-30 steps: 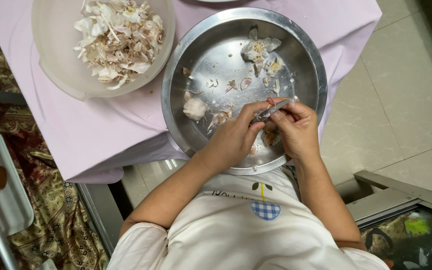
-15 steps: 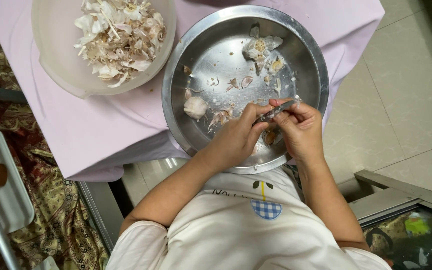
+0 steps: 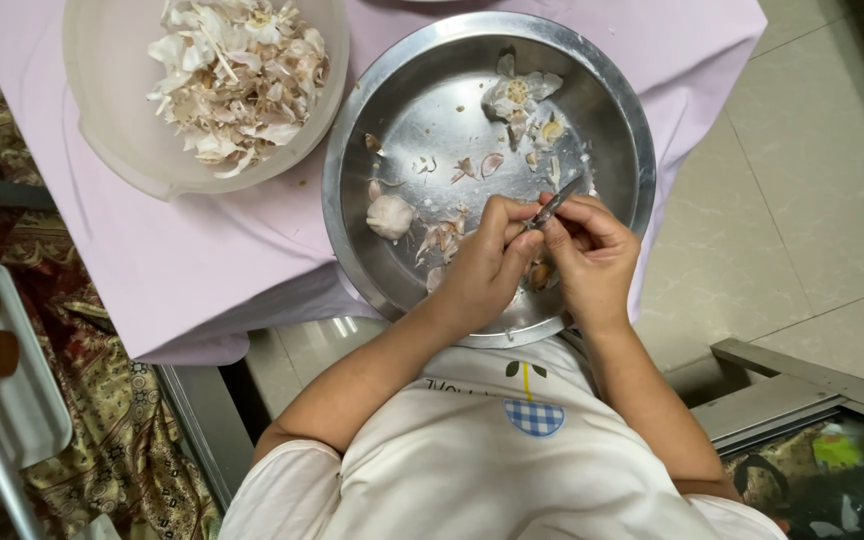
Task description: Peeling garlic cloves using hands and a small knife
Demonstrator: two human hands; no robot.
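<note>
1. You have two hands over one round steel bowl (image 3: 612,120). Your left hand (image 3: 482,268) and your right hand (image 3: 592,255) are touching each other near the bowl's close edge.
2. Your right hand is closed around one small knife (image 3: 555,205). Its thin blade sticks up past your fingers.
3. Your left hand is curled shut, with its fingertips right at the blade. It seems to pinch a little piece of garlic, but your fingers hide it, so you cannot tell for sure.
4. In the steel bowl you can count one whole garlic bulb (image 3: 390,216) on the left side. It lies apart from your hands.
5. At the far side of the bowl lies one broken garlic head (image 3: 518,93), opened flat like a flower.
6. Small bits of garlic skin (image 3: 467,168) are spread across the middle of the bowl. There are too many tiny ones to count.
7. One pale plastic bowl (image 3: 102,130) stands just beside the steel bowl, on the left. It holds a big heap of dry garlic peels (image 3: 237,75).
8. Both bowls sit on one light purple cloth (image 3: 202,270) over the table.
9. There is one small blue checked patch (image 3: 534,417) on the front of your white shirt.
</note>
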